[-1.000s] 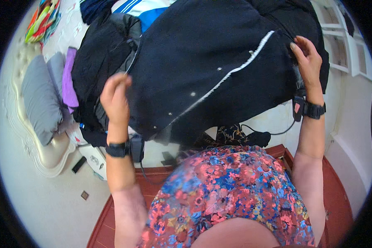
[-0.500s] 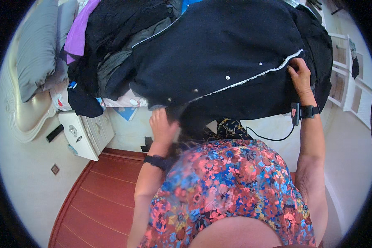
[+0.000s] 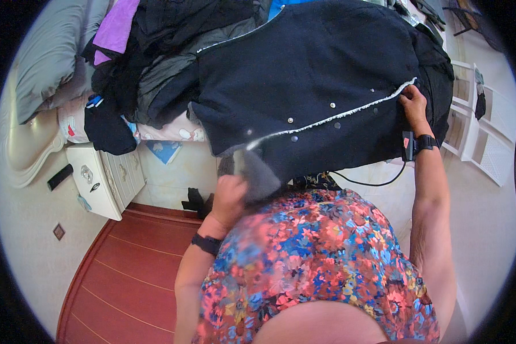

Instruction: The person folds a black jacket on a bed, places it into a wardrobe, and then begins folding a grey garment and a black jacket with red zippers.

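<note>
A large black garment [image 3: 304, 63] with white fuzzy trim and several snap buttons lies spread over the bed. My right hand [image 3: 414, 104] pinches it at the right end of the white-trimmed edge. Close to my body, my left hand [image 3: 229, 198] is closed on the garment's near left corner, where a grey flap [image 3: 259, 175] shows, smeared by motion. Snaps show on both sides of the white edge. A black strap circles each wrist; the right one carries a small device [image 3: 407, 146] with a black cable.
Other dark clothes [image 3: 172, 63] lie heaped to the left, beside a purple cloth [image 3: 116, 28] and grey pillows [image 3: 49, 63]. A white bedside cabinet [image 3: 106, 175] stands at the left, above red flooring [image 3: 120, 269]. White racks [image 3: 470, 120] stand at the right.
My left hand has closed on the garment's near left corner and drawn it toward my body, turning up a grey flap. My right hand stays at the white edge.
</note>
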